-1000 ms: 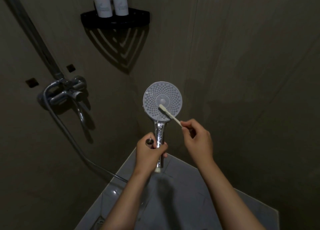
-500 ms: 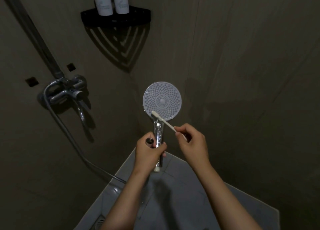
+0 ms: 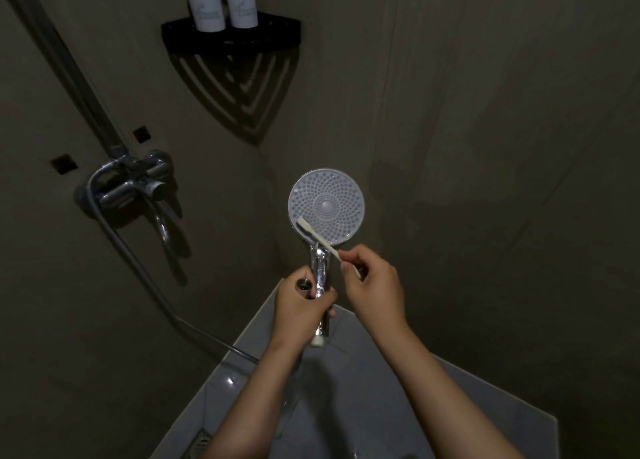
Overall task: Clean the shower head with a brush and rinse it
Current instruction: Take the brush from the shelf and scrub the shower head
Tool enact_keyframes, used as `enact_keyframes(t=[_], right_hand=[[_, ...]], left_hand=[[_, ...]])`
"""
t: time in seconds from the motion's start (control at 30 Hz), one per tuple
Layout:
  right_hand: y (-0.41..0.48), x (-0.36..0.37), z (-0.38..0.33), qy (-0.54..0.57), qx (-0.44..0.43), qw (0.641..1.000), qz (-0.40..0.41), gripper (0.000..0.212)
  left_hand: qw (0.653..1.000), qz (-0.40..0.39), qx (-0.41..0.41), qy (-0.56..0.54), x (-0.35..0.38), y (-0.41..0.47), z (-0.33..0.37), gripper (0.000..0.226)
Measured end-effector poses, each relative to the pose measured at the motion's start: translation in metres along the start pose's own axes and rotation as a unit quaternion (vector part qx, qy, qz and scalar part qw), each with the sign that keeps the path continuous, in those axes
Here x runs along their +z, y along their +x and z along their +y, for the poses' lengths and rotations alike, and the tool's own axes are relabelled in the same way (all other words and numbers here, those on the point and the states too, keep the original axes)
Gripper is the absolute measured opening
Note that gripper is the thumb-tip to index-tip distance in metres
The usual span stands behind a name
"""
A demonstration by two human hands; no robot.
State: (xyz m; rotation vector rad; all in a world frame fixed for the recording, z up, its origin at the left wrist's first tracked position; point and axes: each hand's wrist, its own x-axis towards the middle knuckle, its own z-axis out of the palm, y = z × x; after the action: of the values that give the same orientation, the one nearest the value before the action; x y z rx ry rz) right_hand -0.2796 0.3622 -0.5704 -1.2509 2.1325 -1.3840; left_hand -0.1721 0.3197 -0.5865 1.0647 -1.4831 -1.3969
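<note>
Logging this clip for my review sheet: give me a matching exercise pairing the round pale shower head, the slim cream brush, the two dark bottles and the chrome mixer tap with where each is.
1. round pale shower head
2. slim cream brush
3. two dark bottles with pale labels
4. chrome mixer tap

a. standing on the black corner shelf
b. pinched in the right hand
c. mounted at the far left
d. handle gripped by the left hand

Pairs: 1-d, 2-b, 3-a, 4-c.
</note>
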Motion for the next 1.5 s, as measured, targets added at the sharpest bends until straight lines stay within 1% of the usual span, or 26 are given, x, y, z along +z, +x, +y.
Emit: enact_keyframes(t=[0.17,0.23,0.33,0.43,0.53,0.67,0.93,1.0,1.13,1.23,1.4,1.5], right_hand=[[-0.001,0.001,-0.005,-0.005,-0.002,1.000,-0.017,0.008],[-0.001,0.001,-0.005,0.004,-0.003,1.000,-0.003,0.007],[0.003,-0.003,-0.005,0.020,-0.001,0.999,0.042,0.006],[0.005,-0.006,-0.007,0.007,0.010,0.998,0.054,0.007],[0.003,-0.004,-0.010,-0.006,0.017,0.999,0.042,0.007],[-0.002,0.003,-0.012,0.006,0.016,1.000,0.005,0.009],[-0.010,0.008,-0.015,0.013,0.001,1.000,-0.018,0.010],[-0.010,0.007,-0.014,0.023,-0.005,1.000,-0.006,0.010],[-0.005,0.000,-0.009,0.025,0.001,0.998,0.059,0.008],[-0.003,-0.002,-0.010,0.018,0.003,0.997,0.077,0.008],[-0.005,0.006,-0.016,0.009,0.023,0.998,0.050,0.012],[-0.011,0.011,-0.017,0.018,0.016,0.999,0.033,0.013]], left_hand=[[1.000,0.001,-0.004,-0.006,-0.002,0.000,-0.002,0.051],[1.000,0.007,-0.008,-0.005,-0.004,0.001,-0.003,0.049],[1.000,0.009,-0.008,0.008,-0.005,0.002,-0.002,0.043],[1.000,0.002,-0.004,0.011,-0.005,0.001,-0.002,0.043],[1.000,-0.004,-0.006,0.012,-0.004,0.000,-0.002,0.040],[1.000,-0.009,0.002,0.009,-0.004,0.000,-0.003,0.041],[1.000,-0.019,0.024,-0.007,-0.003,-0.007,0.005,0.046],[1.000,-0.010,0.018,-0.008,-0.005,-0.006,0.000,0.045],[1.000,0.006,0.004,0.001,-0.008,-0.003,-0.006,0.044],[1.000,0.004,0.002,0.005,-0.009,-0.003,-0.007,0.044],[1.000,-0.018,0.001,0.023,-0.006,-0.007,-0.006,0.041],[0.999,-0.031,0.015,0.020,-0.005,-0.011,0.000,0.042]])
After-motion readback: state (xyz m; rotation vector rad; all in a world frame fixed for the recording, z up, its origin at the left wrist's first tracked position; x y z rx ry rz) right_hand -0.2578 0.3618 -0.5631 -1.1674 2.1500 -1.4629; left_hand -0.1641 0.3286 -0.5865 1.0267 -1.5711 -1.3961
